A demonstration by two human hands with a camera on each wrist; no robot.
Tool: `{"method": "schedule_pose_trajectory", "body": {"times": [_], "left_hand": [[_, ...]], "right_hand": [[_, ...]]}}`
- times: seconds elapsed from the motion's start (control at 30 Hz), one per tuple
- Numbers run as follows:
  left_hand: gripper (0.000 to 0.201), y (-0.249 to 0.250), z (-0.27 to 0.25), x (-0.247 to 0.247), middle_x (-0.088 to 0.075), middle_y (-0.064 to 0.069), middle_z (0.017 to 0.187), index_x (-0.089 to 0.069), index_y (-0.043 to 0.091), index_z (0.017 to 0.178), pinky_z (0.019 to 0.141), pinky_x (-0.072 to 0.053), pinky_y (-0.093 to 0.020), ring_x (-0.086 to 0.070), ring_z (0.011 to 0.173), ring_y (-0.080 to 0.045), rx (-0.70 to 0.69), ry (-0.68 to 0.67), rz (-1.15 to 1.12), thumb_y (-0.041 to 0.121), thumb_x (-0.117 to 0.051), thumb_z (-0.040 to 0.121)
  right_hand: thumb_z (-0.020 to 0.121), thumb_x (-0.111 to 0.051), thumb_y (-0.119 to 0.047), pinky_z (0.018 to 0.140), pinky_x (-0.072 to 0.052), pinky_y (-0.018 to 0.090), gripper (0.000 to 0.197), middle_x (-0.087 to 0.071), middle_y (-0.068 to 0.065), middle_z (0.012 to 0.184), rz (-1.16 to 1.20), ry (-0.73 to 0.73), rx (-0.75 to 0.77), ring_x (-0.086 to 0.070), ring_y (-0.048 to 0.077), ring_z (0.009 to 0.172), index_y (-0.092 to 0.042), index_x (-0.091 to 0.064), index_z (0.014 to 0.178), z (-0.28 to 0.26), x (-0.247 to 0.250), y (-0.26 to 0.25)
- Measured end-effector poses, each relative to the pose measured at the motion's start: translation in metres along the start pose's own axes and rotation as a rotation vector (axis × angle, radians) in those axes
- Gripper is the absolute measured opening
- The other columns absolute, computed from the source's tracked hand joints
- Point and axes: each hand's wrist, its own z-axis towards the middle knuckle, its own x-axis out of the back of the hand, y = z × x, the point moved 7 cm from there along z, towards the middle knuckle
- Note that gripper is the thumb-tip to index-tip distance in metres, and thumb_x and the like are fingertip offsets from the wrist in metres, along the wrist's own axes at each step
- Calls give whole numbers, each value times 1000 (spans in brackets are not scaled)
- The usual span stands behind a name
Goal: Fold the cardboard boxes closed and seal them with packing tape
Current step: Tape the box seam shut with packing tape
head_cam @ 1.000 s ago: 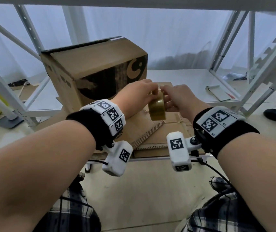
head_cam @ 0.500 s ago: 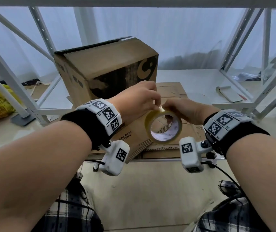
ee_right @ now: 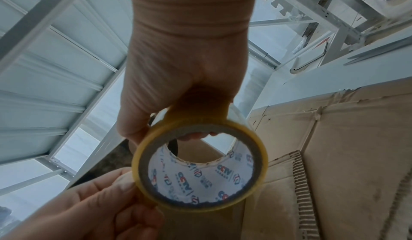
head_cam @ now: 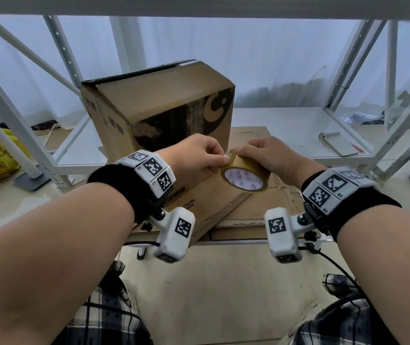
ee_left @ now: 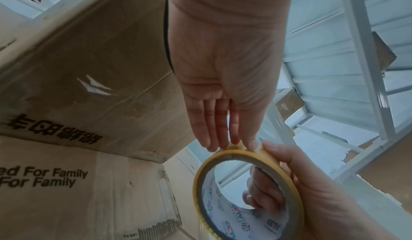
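The right hand [head_cam: 268, 158] carries the roll of packing tape [head_cam: 245, 176], its grip clenched on the roll with fingers hooked through the printed core and the thumb over the outer band, as the left wrist view shows. The left hand [head_cam: 196, 155] meets it at the top of the roll, fingertips [ee_left: 234, 142] lying nearly straight on the yellow rim and the thumb brought against them; whether that grip already pinches a free end or only feels for one cannot be told. The step in hand looks to be finding and lifting the tape's end. To do it well, the right hand should keep the roll steady and turn it slowly under the left fingertips, so a nail can catch the edge across its full width; a corner-only pick would likely split the tape into a strip. Once lifted, the end wants a short straight pull, kept off the fingers' pads so the glue stays clean. Just below both grips lie flattened cardboard sheets [head_cam: 248, 205] on the tabletop [head_cam: 296, 120], and beyond the grips stands the cardboard box [head_cam: 164, 105], its top flaps folded down with a dark gap along the far edge. No tape shows on that top, so sealing appears not yet begun.
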Motion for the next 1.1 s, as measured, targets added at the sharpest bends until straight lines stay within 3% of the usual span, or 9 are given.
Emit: {"method": "schedule_pose_trajectory", "body": {"times": [0.13, 0.23, 0.33, 0.43, 0.53, 0.67, 0.83, 0.93, 1.1], "left_hand": [[6, -2, -2, -2, -67, -7, 89, -63, 8, 94, 65, -53, -17, -64, 75, -11, 81, -12, -105, 8, -61, 88], [20, 1, -3, -3, -64, -9, 85, -63, 2, 93, 66, -55, -21, -62, 75, -16, 125, -7, -179, -5, -45, 87], [22, -3, -3, -7, -63, -10, 83, -62, -1, 98, 69, -53, -26, -60, 75, -19, 205, 20, -258, 9, -43, 94], [31, -7, 1, -4, -66, -4, 78, -65, 6, 90, 60, -51, -19, -62, 69, -11, 169, 53, -149, 36, -57, 92], [20, -8, 2, -2, -67, -2, 75, -64, 10, 85, 56, -49, -15, -63, 65, -8, 148, 59, -137, 29, -62, 90], [12, -5, 3, 7, -65, -2, 76, -61, 10, 85, 56, -50, -14, -62, 66, -8, 109, 144, -116, 20, -60, 92], [15, -3, 4, 16, -62, -3, 74, -65, 4, 93, 60, -50, -17, -57, 66, -9, 78, 284, -24, 19, -62, 91], [16, -6, 4, 15, -66, -4, 81, -68, 5, 97, 63, -51, -18, -59, 68, -8, 120, 266, -51, 19, -64, 89], [19, -4, 5, 20, -68, -5, 81, -71, 3, 98, 60, -49, -15, -56, 67, -8, 101, 306, -81, 18, -66, 88]], "right_hand": [[91, -61, -39, 57, -38, 19, 36, -54, 5, 71, -13, 36, 36, -48, 13, 63, -4, -61, 83, 1, 2, -4], [89, -63, -37, 60, -39, 21, 36, -55, 10, 77, -50, 41, 63, -49, 14, 66, -1, -62, 84, 2, -1, -6], [90, -62, -37, 60, -38, 22, 36, -54, 10, 76, -74, 42, 61, -48, 14, 66, -3, -61, 82, 3, -3, -6], [96, -51, -40, 63, -36, 27, 40, -49, 9, 71, -54, 59, 52, -45, 18, 66, -7, -57, 74, 5, -5, -8], [99, -40, -45, 70, -37, 33, 43, -45, 7, 69, -20, 89, 20, -44, 21, 66, -17, -46, 67, 7, -5, -10], [96, -47, -39, 81, -47, 39, 38, -57, 11, 83, -71, 101, 45, -53, 22, 77, -5, -62, 86, 9, -7, -16], [89, -60, -39, 64, -40, 25, 30, -51, 2, 75, -248, 197, 165, -47, 13, 70, -9, -58, 86, 13, -5, -28], [86, -60, -44, 58, -36, 26, 32, -47, -2, 67, -378, 241, 204, -43, 13, 64, -16, -50, 77, 13, -5, -29], [87, -59, -46, 55, -33, 24, 32, -48, -4, 69, -399, 283, 232, -43, 11, 63, -15, -50, 83, 11, -3, -33]]}}
